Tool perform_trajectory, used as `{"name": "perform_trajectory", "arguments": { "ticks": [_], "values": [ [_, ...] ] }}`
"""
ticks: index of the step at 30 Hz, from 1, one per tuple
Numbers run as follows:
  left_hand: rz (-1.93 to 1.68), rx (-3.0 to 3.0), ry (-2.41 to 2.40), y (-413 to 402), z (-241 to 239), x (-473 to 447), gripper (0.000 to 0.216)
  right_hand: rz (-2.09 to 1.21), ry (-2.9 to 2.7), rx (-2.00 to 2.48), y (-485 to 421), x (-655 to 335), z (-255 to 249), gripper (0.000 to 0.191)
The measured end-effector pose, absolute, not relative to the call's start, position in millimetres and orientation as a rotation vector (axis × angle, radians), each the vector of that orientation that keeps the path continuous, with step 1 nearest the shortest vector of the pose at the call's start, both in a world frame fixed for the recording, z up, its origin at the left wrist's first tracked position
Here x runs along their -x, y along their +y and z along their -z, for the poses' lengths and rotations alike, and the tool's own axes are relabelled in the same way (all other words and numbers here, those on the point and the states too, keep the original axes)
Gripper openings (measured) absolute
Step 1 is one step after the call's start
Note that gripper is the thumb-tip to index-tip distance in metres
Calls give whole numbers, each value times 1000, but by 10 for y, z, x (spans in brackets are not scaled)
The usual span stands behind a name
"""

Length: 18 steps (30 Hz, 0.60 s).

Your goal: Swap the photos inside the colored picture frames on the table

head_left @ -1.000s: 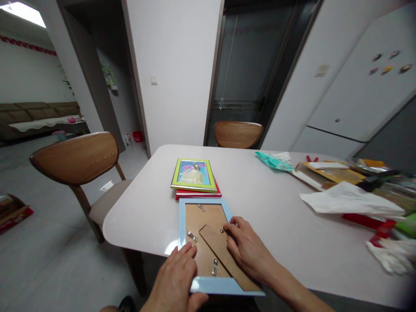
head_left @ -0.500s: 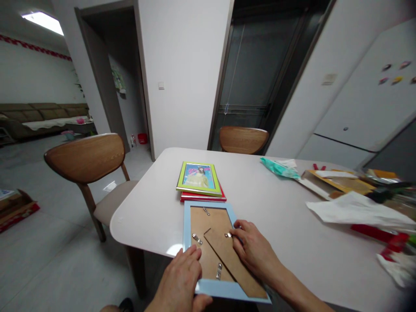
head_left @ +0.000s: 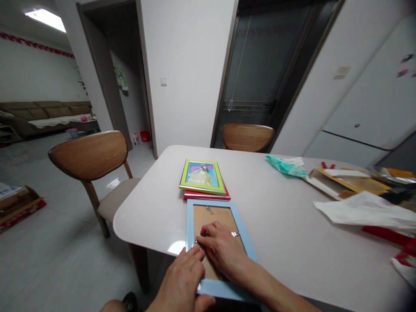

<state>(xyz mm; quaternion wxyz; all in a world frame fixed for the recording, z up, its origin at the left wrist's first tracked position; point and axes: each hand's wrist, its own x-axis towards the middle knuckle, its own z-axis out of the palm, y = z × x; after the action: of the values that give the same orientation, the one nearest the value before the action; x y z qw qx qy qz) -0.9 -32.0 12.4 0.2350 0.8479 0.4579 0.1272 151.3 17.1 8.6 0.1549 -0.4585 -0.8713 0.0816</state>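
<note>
A light blue picture frame (head_left: 241, 222) lies face down at the table's near edge, its brown backboard (head_left: 224, 215) showing. Small metal turn clips hold the board; the far clip (head_left: 209, 210) and the right clip (head_left: 235, 234) are in plain sight. My left hand (head_left: 182, 275) grips the frame's near left corner, fingers over the rim and thumb by the near edge. Reaching across the backboard, my right hand (head_left: 224, 251) has its fingertips closed at the left clip (head_left: 195, 241), which they mostly cover. The stand leg is hidden beneath this hand.
Beyond the blue frame, a green picture frame (head_left: 222, 184) lies on a red one (head_left: 208, 197). On the white table's (head_left: 276, 208) right are a teal wrapper (head_left: 286, 166), white paper (head_left: 360, 210) and cardboard packaging. Wooden chairs stand at the left (head_left: 92, 155) and far side (head_left: 248, 138).
My right hand has moved left across the backboard, from the right clip to the left one. The right clip now points outward over the rim. My left hand stays on the corner.
</note>
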Motion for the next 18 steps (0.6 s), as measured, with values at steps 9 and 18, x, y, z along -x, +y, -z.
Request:
{"name": "perform_trajectory", "arguments": {
  "ticks": [9,18],
  "values": [
    [-337,-2335,1233,-306,-116,5,34,-217,-2236,1565,518,-1710,-85,25],
    [-345,-2345,1254,-309,-102,-25,36,-125,-2126,1821,962,-1674,31,19]
  ]
}}
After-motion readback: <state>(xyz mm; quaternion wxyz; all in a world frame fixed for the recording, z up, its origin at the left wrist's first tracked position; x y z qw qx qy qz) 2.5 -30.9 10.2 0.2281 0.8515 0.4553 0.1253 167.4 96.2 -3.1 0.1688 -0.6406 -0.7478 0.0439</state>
